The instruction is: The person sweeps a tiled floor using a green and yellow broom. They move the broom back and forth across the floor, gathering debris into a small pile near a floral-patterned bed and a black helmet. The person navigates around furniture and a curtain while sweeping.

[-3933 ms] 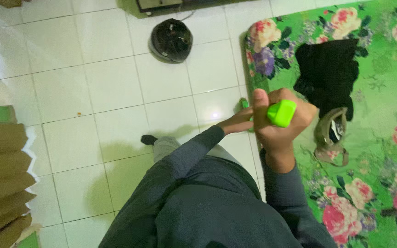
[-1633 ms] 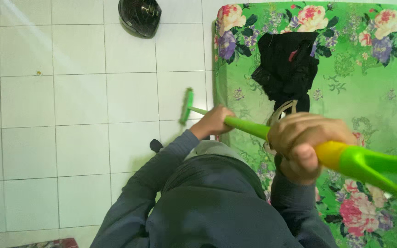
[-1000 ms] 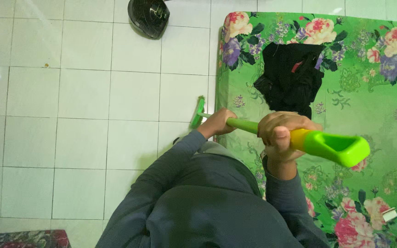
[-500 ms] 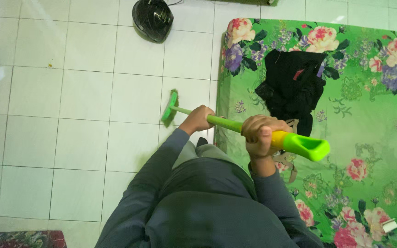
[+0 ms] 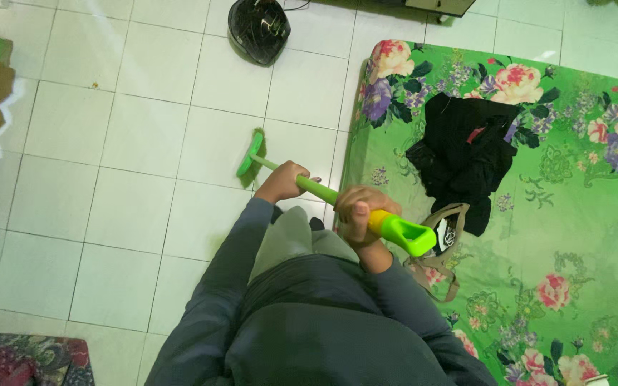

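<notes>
Green broom (image 5: 321,191) gripped in both fists, left hand (image 5: 282,181) wrapped low around the handle, right hand (image 5: 357,212) clenched near the top, brush head resting on the white tiled floor (image 5: 144,143), beside the floral mattress (image 5: 574,214), black helmet (image 5: 259,28) well apart

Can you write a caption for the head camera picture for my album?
Both hands, left hand and right hand, grip a green broom on white floor tiles.

The white tile floor (image 5: 144,143) holds a black helmet (image 5: 259,28) far above the left hand (image 5: 284,182). A green flowery mattress (image 5: 574,214) lies beside the right hand (image 5: 359,214), with black clothes (image 5: 466,154) on it.
</notes>
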